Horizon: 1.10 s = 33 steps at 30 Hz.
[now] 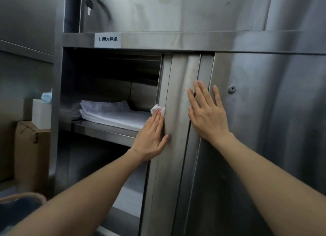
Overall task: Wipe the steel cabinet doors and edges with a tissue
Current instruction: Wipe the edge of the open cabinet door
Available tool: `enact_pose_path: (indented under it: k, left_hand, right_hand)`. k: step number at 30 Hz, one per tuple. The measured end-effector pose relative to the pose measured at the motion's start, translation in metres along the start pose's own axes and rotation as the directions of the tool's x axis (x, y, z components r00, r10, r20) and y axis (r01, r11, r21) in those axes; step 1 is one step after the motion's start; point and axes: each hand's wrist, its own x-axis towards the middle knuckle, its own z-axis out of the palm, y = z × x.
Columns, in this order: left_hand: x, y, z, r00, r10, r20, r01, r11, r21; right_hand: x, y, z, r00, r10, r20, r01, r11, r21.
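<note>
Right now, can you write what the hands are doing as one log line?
left hand: pressing tissue on door edge | right hand: flat on steel door, empty | cabinet: open, folded linens inside

A single head-worn wide-angle camera looks forward and slightly down, close to the steel cabinet (264, 130), its sliding door (178, 112) near centre frame and both forearms reaching in from the bottom edge.

My left hand (151, 138) presses a tissue (157, 109) against the left edge of the sliding door (176, 130), and my right hand (207, 112) lies flat just to its right. Left of the door, folded sheets (112, 114) rest on a shelf (104, 130) inside the cabinet; a label (107, 40) sits on the rail above.
</note>
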Motion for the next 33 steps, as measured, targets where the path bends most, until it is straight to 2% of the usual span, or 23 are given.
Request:
enact_pose_path:
  k: [6,11,15,20,23,28,33]
  left_hand:
    - [0.001,-0.013,-0.001,0.998,0.058,0.038,-0.059,0.998,0.019]
    - [0.000,-0.010,-0.001,0.998,0.054,0.024,-0.054,0.999,-0.002]
    - [0.000,-0.015,0.005,0.998,0.067,0.004,-0.067,0.998,0.011]
    - [-0.007,-0.012,0.018,0.994,0.066,-0.090,-0.069,0.997,-0.035]
    - [-0.048,-0.008,0.045,0.991,0.059,-0.121,-0.066,0.996,-0.059]
    - [-0.124,-0.001,0.091,0.994,0.077,-0.080,-0.082,0.994,-0.074]
    - [-0.047,-0.012,0.051,0.984,0.097,-0.147,-0.104,0.994,-0.038]
  right_hand:
    - [-0.065,-0.055,-0.010,0.999,0.040,0.005,-0.040,0.995,0.088]
    - [-0.146,-0.099,-0.001,0.988,-0.119,0.102,0.113,0.992,0.061]
    - [-0.176,-0.101,0.014,0.980,-0.091,0.177,0.085,0.996,0.042]
    - [-0.180,-0.097,0.029,0.983,-0.131,0.126,0.134,0.991,-0.017]
    - [-0.183,-0.095,0.036,0.982,-0.157,0.101,0.163,0.985,-0.050]
    - [-0.183,-0.093,0.042,0.985,-0.165,0.060,0.168,0.984,-0.057]
    - [-0.185,-0.093,0.044,0.986,-0.167,0.022,0.168,0.984,-0.060]
